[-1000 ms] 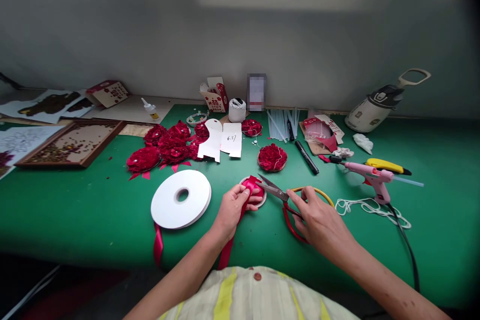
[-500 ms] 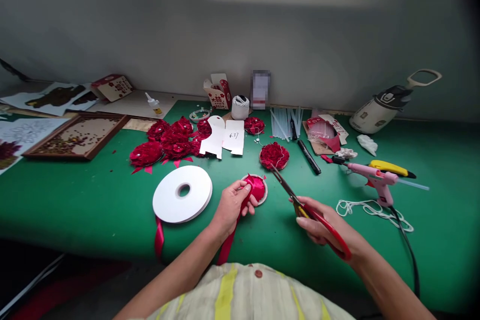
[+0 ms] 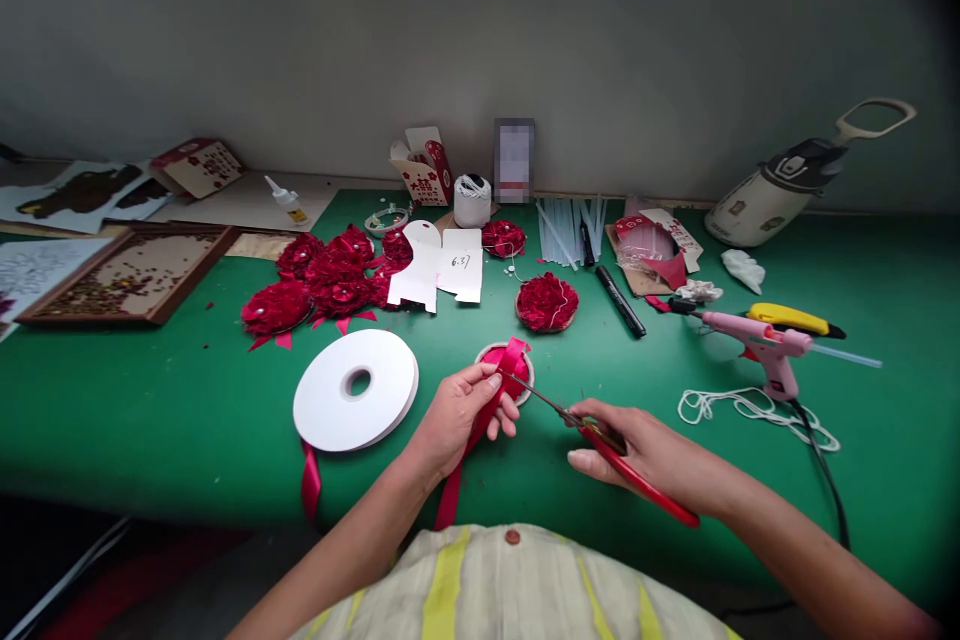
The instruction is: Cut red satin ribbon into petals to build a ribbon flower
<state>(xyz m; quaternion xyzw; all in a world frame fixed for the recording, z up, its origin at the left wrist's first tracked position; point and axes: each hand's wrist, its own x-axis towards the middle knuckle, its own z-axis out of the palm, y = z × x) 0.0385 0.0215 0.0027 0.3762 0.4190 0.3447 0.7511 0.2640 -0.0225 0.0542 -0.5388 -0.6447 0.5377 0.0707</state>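
My left hand (image 3: 454, 412) pinches a red ribbon (image 3: 501, 372) folded over a small round disc (image 3: 484, 355) on the green table (image 3: 150, 390). The ribbon runs back under that hand and off the table's front edge. My right hand (image 3: 645, 455) grips red-handled scissors (image 3: 600, 438), whose blades point left and touch the ribbon beside my left thumb. A white ribbon spool (image 3: 355, 402) lies flat just left of my left hand, with a red ribbon tail hanging below it.
Finished red ribbon flowers (image 3: 326, 278) cluster behind the spool, one more flower (image 3: 547, 301) behind the disc. A pink glue gun (image 3: 757, 345) with cord, white string (image 3: 750, 410), a black marker (image 3: 619, 300), glue sticks (image 3: 566, 240) and a framed tray (image 3: 124, 275) lie around.
My right hand lifted the scissors off the yellow hoop, swung them out to the right, then brought the blades back in against the ribbon. My left hand kept its hold on the ribbon.
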